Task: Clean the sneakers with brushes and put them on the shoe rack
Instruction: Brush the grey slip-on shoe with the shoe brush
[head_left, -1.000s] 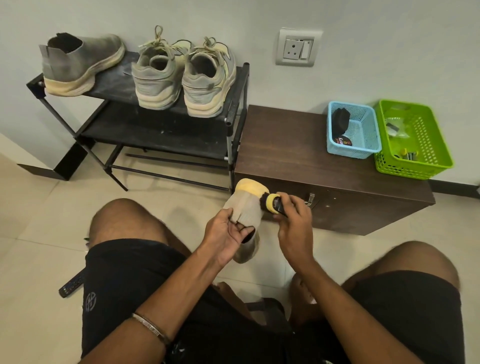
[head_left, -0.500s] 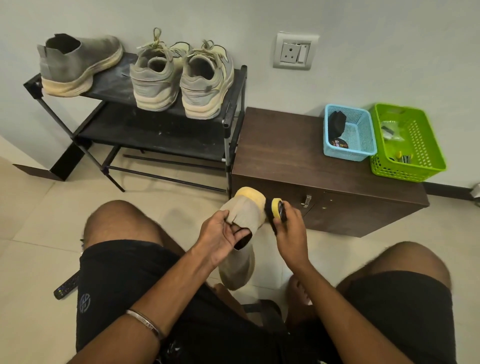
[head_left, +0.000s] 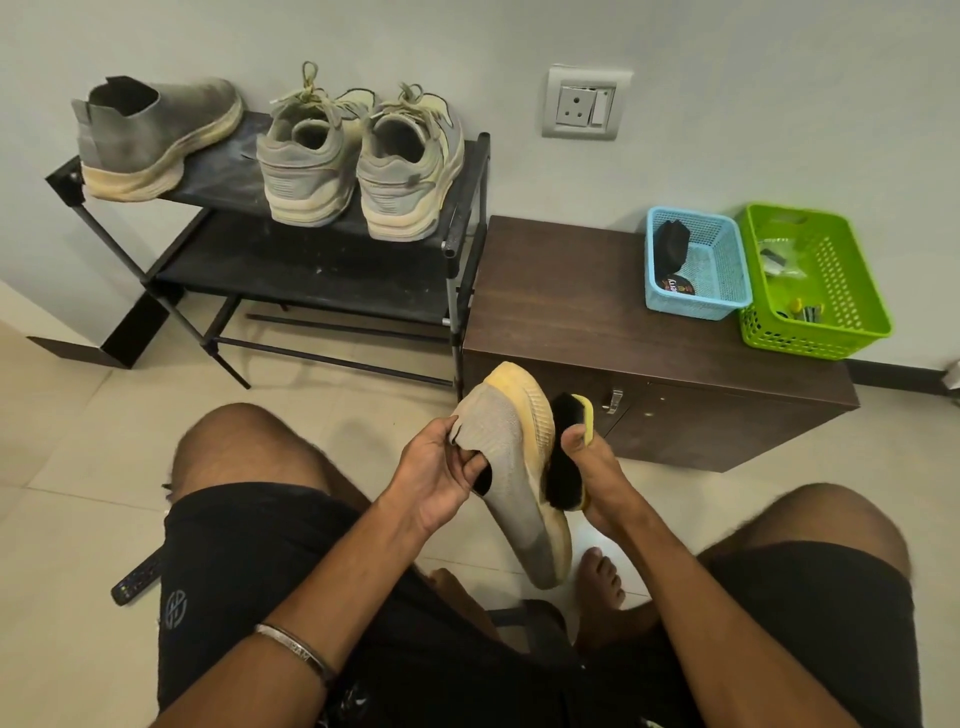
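A grey knit sneaker (head_left: 506, 457) with a yellowish sole is held above my lap, heel up and toe pointing down. My left hand (head_left: 441, 475) grips its collar, fingers hooked into the opening. My right hand (head_left: 597, 475) holds a yellow-backed brush (head_left: 566, 457) whose black bristles press against the sole's side. On the black shoe rack (head_left: 311, 270) at the back left stand the matching grey slip-on sneaker (head_left: 156, 137) and a pair of laced grey sneakers (head_left: 358, 166).
A dark wooden cabinet (head_left: 571, 312) stands right of the rack, carrying a blue basket (head_left: 696, 265) and a green basket (head_left: 810, 280) with small items. A remote (head_left: 137, 579) lies on the tiled floor by my left thigh. My bare feet are below the shoe.
The sneaker has tilted so its toe hangs lower and more of its length shows. My right hand has slid the brush down along the sole's side.
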